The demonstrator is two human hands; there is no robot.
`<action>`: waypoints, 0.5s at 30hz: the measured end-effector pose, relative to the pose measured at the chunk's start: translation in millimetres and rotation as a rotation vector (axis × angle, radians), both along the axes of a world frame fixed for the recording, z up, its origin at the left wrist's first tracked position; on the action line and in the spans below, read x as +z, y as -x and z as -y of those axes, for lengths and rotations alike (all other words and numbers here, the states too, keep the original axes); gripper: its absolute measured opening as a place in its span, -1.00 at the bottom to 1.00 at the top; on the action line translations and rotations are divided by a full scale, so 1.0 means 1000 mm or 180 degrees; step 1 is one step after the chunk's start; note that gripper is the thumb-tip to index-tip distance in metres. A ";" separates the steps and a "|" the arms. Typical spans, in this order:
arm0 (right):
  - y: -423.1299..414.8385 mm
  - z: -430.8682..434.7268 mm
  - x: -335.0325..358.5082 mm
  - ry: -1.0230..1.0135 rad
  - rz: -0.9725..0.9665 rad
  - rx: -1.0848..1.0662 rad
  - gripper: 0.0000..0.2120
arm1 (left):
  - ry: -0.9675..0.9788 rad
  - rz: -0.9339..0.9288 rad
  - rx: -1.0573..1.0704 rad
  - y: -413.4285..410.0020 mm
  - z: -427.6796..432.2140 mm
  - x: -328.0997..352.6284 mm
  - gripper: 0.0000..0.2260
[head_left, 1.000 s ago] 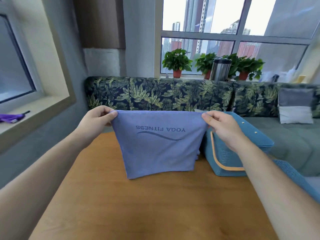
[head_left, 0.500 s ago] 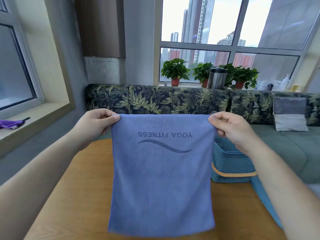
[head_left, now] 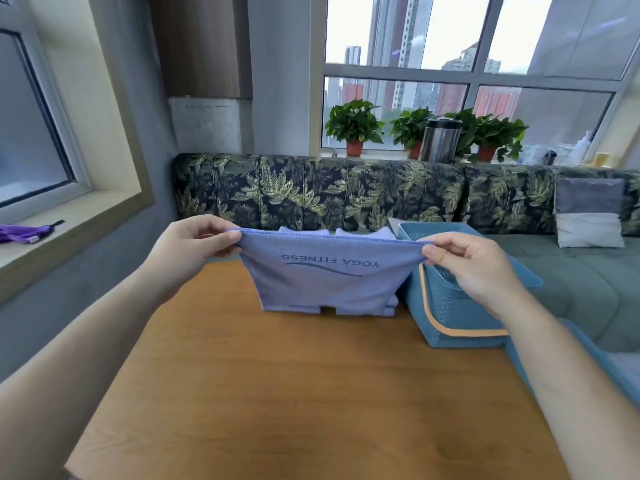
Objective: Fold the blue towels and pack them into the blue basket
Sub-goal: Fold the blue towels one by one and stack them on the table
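Evidently the left hand [head_left: 197, 247] and right hand [head_left: 474, 268] each pinched a top corner of the blue towel [head_left: 325, 282], stretching its edge taut between them, likely to square it for folding. The blue basket [head_left: 450, 317] sat on the worktop [head_left: 294, 393] just under the right hand. More blue towels [head_left: 367, 233] peeked from behind the held one, mostly hidden; the basket's contents could not be seen.

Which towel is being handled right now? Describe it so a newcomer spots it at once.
On the far half of the wooden table, left of the orange-trimmed blue plastic basket, a blue towel is held stretched between the left hand and right hand. Unlike the folded blue towels behind it, it shows upside-down YOGA FITNESS lettering.
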State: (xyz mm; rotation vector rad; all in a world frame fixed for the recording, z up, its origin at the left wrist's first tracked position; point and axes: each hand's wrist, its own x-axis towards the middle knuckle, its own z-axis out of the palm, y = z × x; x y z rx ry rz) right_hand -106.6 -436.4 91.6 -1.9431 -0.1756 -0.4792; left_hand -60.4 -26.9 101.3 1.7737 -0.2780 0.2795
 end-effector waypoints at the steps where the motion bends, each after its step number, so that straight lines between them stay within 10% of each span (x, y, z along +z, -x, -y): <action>1: 0.007 0.002 -0.009 0.0059 -0.0058 0.0024 -0.89 | -0.0070 -0.0039 0.0013 0.008 -0.001 -0.010 -0.94; 15: 0.095 0.015 -0.151 -0.0078 -0.1495 0.0426 -0.93 | 0.0009 -0.1428 -0.0673 0.095 -0.009 -0.157 -0.69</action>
